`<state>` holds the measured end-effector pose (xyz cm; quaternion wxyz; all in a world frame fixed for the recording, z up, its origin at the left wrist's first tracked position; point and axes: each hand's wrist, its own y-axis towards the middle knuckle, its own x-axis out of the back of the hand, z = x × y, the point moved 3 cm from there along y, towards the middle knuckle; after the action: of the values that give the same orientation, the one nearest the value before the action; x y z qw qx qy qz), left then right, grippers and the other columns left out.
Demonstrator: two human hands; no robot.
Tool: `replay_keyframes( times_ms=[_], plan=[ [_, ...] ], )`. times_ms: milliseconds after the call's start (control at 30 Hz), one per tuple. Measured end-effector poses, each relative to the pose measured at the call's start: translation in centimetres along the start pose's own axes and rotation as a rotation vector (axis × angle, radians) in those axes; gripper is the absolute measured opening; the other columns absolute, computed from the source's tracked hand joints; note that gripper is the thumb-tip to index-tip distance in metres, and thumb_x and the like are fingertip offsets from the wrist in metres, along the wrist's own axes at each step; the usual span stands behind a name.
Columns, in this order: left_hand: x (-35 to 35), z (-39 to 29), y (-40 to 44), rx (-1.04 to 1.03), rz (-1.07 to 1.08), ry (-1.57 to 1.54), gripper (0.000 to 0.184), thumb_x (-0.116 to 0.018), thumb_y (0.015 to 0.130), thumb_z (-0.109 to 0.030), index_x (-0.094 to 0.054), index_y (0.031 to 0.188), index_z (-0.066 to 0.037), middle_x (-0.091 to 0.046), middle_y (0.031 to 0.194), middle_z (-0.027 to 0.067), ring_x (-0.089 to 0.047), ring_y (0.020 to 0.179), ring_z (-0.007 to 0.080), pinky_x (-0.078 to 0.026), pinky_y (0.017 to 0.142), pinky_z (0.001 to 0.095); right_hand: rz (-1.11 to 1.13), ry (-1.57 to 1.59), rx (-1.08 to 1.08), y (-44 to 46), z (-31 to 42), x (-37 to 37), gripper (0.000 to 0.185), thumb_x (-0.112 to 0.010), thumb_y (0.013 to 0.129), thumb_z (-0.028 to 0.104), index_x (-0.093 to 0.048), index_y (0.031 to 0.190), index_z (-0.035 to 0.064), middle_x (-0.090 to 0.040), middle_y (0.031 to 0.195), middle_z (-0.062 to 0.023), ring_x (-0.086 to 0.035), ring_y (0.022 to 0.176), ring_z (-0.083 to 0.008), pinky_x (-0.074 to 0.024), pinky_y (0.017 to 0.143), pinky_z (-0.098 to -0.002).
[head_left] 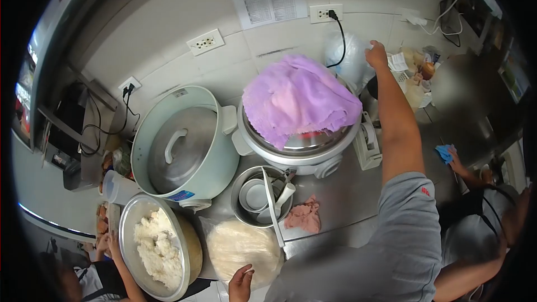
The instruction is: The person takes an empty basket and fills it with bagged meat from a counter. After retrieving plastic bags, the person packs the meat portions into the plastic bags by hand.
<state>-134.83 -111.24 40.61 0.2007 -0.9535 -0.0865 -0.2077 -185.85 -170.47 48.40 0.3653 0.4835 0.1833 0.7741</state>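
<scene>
My right hand (376, 55) reaches to the clear plastic bags (347, 53) by the wall, its fingers closed at their edge; what they grip is too small to tell. Low in the view, my left hand (241, 283) is closed beside a clear bag of pale food (243, 251), with something small and pale at its fingertips. A purple cloth (299, 98) covers most of the lid of a large cooker (321, 165). Left of it stands an open pale green cooker (224, 162) with a metal lid (193, 134) inside.
A pot of white rice (159, 249) stands at the lower left. A metal bowl (241, 210) holds smaller bowls and utensils beside a pink cloth (304, 215). One person's hands (109, 244) are at far left; another's hand with a blue cloth (446, 154) is at right.
</scene>
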Motion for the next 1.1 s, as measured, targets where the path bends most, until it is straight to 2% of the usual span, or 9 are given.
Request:
replay_keyframes(
  times_ms=[167,400,600,667,733,800,933,1067,1100],
  plan=[
    [-0.6,-1.5,0.0,0.055,0.016,0.073,0.026,-0.044,0.089,-0.012,-0.055,0.109,-0.002,-0.058,0.105,0.0133,-0.055,0.097,0.0197,-0.041,0.084,0.0292,0.378,0.083,-0.343,0.0,-0.4,-1.1,0.036,-0.049,0.079,0.027,-0.051,0.112,0.0111,-0.057,0.104,-0.0167,-0.054,0.099,-0.0330,-0.0428,0.084,-0.0410],
    [-0.6,0.8,2.4,0.030,0.016,0.048,0.023,-0.051,0.086,-0.009,-0.056,0.105,0.001,-0.059,0.102,0.0079,-0.057,0.092,0.0152,-0.043,0.081,0.0257,0.079,0.139,-0.132,2.9,2.4,3.6,0.032,-0.043,0.082,0.037,-0.060,0.089,0.0110,-0.060,0.093,-0.0150,-0.056,0.089,-0.0362,-0.0448,0.076,-0.0426],
    [2.1,-9.6,5.6,-0.332,-0.188,0.141,0.021,-0.052,0.082,-0.005,-0.058,0.101,0.000,-0.059,0.107,0.0125,-0.053,0.103,0.0242,-0.038,0.090,0.0316,-0.486,0.589,0.109,5.5,9.2,11.6,0.028,-0.048,0.081,0.029,-0.062,0.085,0.0044,-0.062,0.085,-0.0168,-0.058,0.083,-0.0319,-0.0457,0.071,-0.0369],
    [2.2,-15.0,6.4,-0.596,-0.256,0.181,0.027,-0.052,0.081,-0.005,-0.055,0.108,0.001,-0.054,0.114,0.0166,-0.048,0.110,0.0294,-0.033,0.095,0.0361,-0.303,0.890,0.272,0.3,16.1,16.9,0.010,-0.047,0.084,0.009,-0.052,0.078,0.0021,-0.049,0.064,-0.0020,-0.048,0.063,-0.0101,-0.0412,0.059,-0.0251],
    [1.4,-20.5,6.7,-0.883,-0.421,0.203,0.037,-0.055,0.079,-0.007,-0.049,0.115,0.002,-0.046,0.121,0.0214,-0.042,0.115,0.0342,-0.029,0.098,0.0413,0.224,0.965,0.418,-4.9,21.4,18.7,0.019,-0.055,0.081,0.022,-0.061,0.088,0.0052,-0.060,0.076,-0.0057,-0.058,0.071,-0.0140,-0.0444,0.063,-0.0254],
    [-0.5,-25.8,6.7,-1.196,-0.569,0.192,0.045,-0.059,0.076,-0.008,-0.046,0.118,0.002,-0.041,0.125,0.0241,-0.037,0.118,0.0374,-0.026,0.099,0.0443,0.606,1.085,0.621,-12.6,25.8,21.4,0.011,-0.060,0.076,0.013,-0.057,0.080,0.0029,-0.059,0.073,-0.0036,-0.055,0.065,-0.0134,-0.0443,0.059,-0.0275],
    [-3.3,-28.3,8.6,-1.281,-0.547,0.214,0.044,-0.061,0.073,-0.008,-0.049,0.114,0.002,-0.047,0.119,0.0224,-0.042,0.115,0.0365,-0.023,0.100,0.0463,0.759,1.315,1.182,-21.3,28.5,25.4,0.014,-0.061,0.074,0.015,-0.059,0.084,0.0051,-0.059,0.083,-0.0053,-0.057,0.071,-0.0148,-0.0455,0.063,-0.0255],
    [-1.7,-22.4,10.9,-0.712,-0.300,-0.073,0.025,-0.057,0.076,0.000,-0.056,0.101,0.003,-0.058,0.102,0.0167,-0.056,0.093,0.0222,-0.038,0.087,0.0326,1.399,1.324,0.619,-14.2,23.8,22.2,0.025,-0.058,0.078,0.012,-0.057,0.102,0.0059,-0.059,0.097,-0.0011,-0.058,0.073,-0.0107,-0.0478,0.069,-0.0260],
    [-0.9,-21.1,10.3,-0.643,-0.346,-0.158,0.023,-0.055,0.077,0.000,-0.055,0.100,0.003,-0.058,0.100,0.0147,-0.055,0.090,0.0191,-0.040,0.083,0.0296,0.890,1.386,0.418,-11.0,21.6,19.3,0.027,-0.057,0.080,0.015,-0.055,0.106,0.0059,-0.059,0.096,-0.0027,-0.058,0.072,-0.0119,-0.0469,0.067,-0.0246]
  ],
)
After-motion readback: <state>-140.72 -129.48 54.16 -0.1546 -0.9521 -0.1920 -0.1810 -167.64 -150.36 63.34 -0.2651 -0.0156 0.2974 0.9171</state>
